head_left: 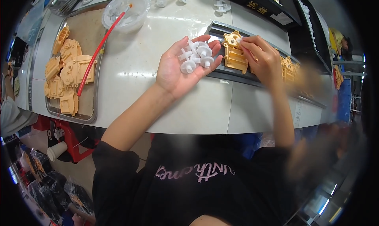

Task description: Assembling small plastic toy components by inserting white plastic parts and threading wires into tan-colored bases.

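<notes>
My left hand (169, 70) is palm up, cupping several white plastic gears (196, 55) with short shafts. Beside it, my right hand (262, 56) pinches what looks like a white gear (239, 40) at the top of a yellow plastic housing (235, 58). The fingers partly cover that gear. This housing has a rounded upper end and a ribbed, boxy lower part, and it rests on a dark metal track (221, 28). Further right along the track sits another yellow housing (289, 69), partly blurred.
At left, a metal tray (91, 114) holds a pile of yellow housings (71, 70). A clear plastic tub (132, 23) with a red stick (96, 54) leaning across it stands behind. Loose white gears (222, 6) lie at the far side, near black bins (246, 3) of white parts.
</notes>
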The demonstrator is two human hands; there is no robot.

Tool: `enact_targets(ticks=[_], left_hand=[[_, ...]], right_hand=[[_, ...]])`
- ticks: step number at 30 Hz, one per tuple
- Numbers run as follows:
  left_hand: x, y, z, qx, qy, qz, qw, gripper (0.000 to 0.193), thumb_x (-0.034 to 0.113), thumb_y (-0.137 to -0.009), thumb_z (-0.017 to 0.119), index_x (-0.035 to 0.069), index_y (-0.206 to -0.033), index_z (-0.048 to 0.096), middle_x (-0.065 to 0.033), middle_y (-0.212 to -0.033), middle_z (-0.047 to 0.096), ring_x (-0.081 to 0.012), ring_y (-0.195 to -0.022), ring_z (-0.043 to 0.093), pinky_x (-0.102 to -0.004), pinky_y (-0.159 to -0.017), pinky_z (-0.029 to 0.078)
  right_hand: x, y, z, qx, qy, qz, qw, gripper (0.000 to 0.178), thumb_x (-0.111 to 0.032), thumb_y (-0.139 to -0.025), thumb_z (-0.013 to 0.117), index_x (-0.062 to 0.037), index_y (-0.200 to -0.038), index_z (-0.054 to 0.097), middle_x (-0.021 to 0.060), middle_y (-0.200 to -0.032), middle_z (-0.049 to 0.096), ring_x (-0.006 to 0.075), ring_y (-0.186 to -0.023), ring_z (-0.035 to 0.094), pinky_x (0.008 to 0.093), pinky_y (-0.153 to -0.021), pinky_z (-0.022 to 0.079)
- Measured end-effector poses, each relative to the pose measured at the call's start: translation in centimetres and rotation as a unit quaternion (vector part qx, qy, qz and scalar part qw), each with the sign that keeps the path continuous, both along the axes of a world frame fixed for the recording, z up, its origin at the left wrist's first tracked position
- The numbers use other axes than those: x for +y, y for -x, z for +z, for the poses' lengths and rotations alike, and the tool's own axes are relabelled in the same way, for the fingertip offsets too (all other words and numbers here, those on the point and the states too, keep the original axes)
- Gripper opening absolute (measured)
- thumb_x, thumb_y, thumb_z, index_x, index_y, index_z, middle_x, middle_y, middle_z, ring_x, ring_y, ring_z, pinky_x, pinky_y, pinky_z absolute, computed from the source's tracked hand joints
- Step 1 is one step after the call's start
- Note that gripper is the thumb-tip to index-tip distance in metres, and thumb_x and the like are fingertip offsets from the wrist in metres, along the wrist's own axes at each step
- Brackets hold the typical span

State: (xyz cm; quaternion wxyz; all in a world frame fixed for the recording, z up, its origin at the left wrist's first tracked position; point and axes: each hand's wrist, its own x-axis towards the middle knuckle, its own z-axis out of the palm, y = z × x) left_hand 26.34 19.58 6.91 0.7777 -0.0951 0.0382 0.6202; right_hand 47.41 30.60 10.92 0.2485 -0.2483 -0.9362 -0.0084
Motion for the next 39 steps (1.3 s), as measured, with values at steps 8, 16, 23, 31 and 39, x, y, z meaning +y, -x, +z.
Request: enact_targets(ticks=[8,16,23,31,39], left_hand=[[0.1,-0.3,0.4,0.023,0.010,0.008,1.000,0.042,0.027,-0.098,0.039,-0.007,-0.123,0.046,-0.0225,-0.120,0.052,-0.0309,-0.116,0.051,-0.0510,-0.103,0.041],[-0.2,-0.4,0.4,0.030,0.010,0.013,0.999,0.042,0.026,-0.099,0.038,-0.007,-0.124,0.045,-0.0232,-0.121,0.051,-0.0317,-0.117,0.051,-0.0519,-0.104,0.040],[-0.3,-0.9,0.8,0.035,-0.019,-0.030,0.999,0.043,0.029,-0.100,0.034,-0.003,-0.126,0.044,-0.0228,-0.126,0.050,-0.0322,-0.119,0.049,-0.0529,-0.107,0.036],[-0.4,-0.8,0.0,0.060,-0.057,-0.054,0.995,0.045,0.028,-0.100,0.033,-0.002,-0.132,0.041,-0.0203,-0.129,0.049,-0.0308,-0.122,0.047,-0.0515,-0.110,0.032],[-0.6,-1.0,1.0,-0.009,-0.030,-0.043,0.999,0.041,0.022,-0.099,0.036,-0.001,-0.133,0.041,-0.0253,-0.141,0.037,-0.0365,-0.136,0.031,-0.0556,-0.114,0.024]], right_hand=[[-0.8,0.0,0.4,-0.009,0.000,-0.005,1.000,0.012,-0.001,-0.081,0.066,0.0000,-0.093,0.068,0.0082,-0.095,0.065,0.0236,-0.085,0.064,0.0326,-0.074,0.052],[-1.5,-0.4,-0.2,-0.013,0.038,-0.024,0.999,0.016,-0.001,-0.082,0.065,0.0007,-0.097,0.067,0.0094,-0.103,0.063,0.0251,-0.088,0.063,0.0335,-0.076,0.052],[-5.5,2.4,2.8,0.081,0.097,0.055,0.990,0.029,-0.001,-0.077,0.070,-0.0031,-0.106,0.066,0.0113,-0.102,0.064,0.0229,-0.089,0.063,0.0317,-0.074,0.051],[-5.8,4.2,1.9,0.137,0.280,0.008,0.950,0.017,0.002,-0.077,0.069,-0.0004,-0.093,0.068,0.0098,-0.086,0.064,0.0197,-0.079,0.063,0.0281,-0.070,0.050],[-0.1,-3.8,1.6,0.155,0.013,-0.142,0.978,0.010,0.003,-0.078,0.068,-0.0002,-0.087,0.065,0.0097,-0.086,0.065,0.0206,-0.081,0.064,0.0290,-0.072,0.050]])
